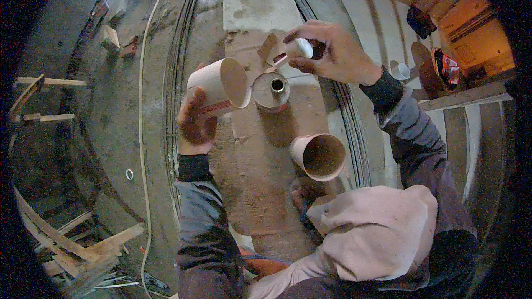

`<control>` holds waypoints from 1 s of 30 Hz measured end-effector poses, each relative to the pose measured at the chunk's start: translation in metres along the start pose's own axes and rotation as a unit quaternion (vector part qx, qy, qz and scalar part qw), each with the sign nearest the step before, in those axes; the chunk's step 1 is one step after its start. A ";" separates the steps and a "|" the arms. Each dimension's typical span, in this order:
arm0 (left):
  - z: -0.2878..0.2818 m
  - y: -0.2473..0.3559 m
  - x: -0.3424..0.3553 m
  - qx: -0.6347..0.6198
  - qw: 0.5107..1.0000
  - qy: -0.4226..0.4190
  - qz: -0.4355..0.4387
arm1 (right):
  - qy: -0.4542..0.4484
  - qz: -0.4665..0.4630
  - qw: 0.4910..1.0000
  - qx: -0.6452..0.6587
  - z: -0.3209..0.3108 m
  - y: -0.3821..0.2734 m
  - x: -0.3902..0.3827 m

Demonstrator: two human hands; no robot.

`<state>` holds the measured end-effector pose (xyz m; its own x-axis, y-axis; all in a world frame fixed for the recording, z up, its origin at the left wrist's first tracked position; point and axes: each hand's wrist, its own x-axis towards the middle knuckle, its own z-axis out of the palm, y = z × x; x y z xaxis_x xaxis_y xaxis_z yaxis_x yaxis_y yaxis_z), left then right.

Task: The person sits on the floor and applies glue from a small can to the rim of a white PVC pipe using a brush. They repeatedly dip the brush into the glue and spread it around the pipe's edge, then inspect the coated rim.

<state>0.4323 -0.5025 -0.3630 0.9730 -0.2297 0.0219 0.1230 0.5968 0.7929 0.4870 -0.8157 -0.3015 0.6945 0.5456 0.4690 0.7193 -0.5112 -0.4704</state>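
My left hand (195,119) grips a short, wide pale plastic pipe piece (221,84), its open end tilted toward the middle. My right hand (332,50) holds a small white cap with a brush stem (298,49) just above a round metal can (271,91) that stands on the ground with its small neck open. A second pale pipe piece (318,156) lies on the ground near my knee, its open end facing me.
The ground is rough concrete with a pale slab (252,0) ahead. Wood offcuts (83,246) lie at the lower left, a thin white cable (143,77) runs along the left, a small white ring (129,174) lies nearby, and a white pipe fitting (400,70) sits at the right.
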 end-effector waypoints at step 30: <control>-0.011 0.018 -0.024 0.074 0.993 0.091 -0.002 | 0.004 0.158 0.987 -0.031 0.116 0.043 -0.129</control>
<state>0.4136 -0.4781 -0.3556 0.9934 -0.0810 -0.0815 0.1103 0.4736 0.8738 0.4264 -0.8308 -0.4692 0.8841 0.3472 0.3128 0.4665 -0.6948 -0.5473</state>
